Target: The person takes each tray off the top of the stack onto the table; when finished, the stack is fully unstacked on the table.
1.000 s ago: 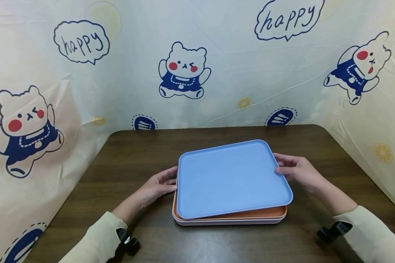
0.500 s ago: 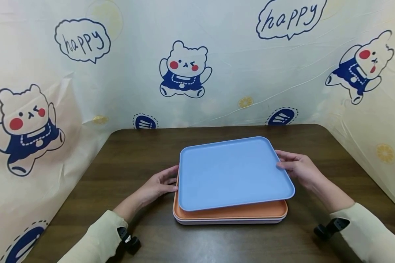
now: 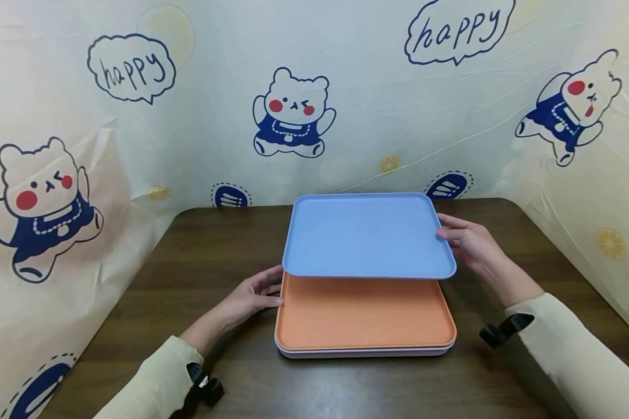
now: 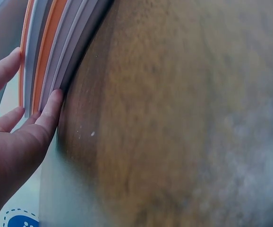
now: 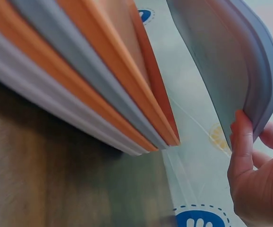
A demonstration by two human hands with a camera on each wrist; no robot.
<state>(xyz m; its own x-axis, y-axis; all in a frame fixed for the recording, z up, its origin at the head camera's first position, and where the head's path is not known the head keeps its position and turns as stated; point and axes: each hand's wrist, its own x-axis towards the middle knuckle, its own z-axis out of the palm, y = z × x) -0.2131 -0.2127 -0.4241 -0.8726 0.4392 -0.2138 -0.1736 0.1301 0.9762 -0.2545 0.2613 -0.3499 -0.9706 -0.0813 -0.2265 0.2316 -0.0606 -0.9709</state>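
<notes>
A blue tray (image 3: 369, 235) hangs raised over the far part of a stack of trays, apart from it. My right hand (image 3: 472, 241) pinches its right edge, and in the right wrist view the thumb and fingers of that hand (image 5: 259, 175) lie on both sides of the rim. Beneath, an orange tray (image 3: 367, 314) tops the stack. The wrist views show a grey-blue tray (image 5: 87, 61), another orange tray (image 5: 56, 66) and pale lilac trays (image 4: 66, 45) under it. My left hand (image 3: 248, 298) rests against the stack's left side, its fingertips touching the tray edges.
The stack stands on a dark brown wooden table (image 3: 215, 244). A pale curtain (image 3: 204, 128) printed with bears and "happy" bubbles hangs behind and at both sides. Each sleeve wears a black wrist camera, the left camera (image 3: 207, 387) and the right camera (image 3: 503, 330).
My right hand has lifted the blue tray up and away toward the back, levelling its slant and uncovering the orange tray. The left hand has stayed at the stack's left side.
</notes>
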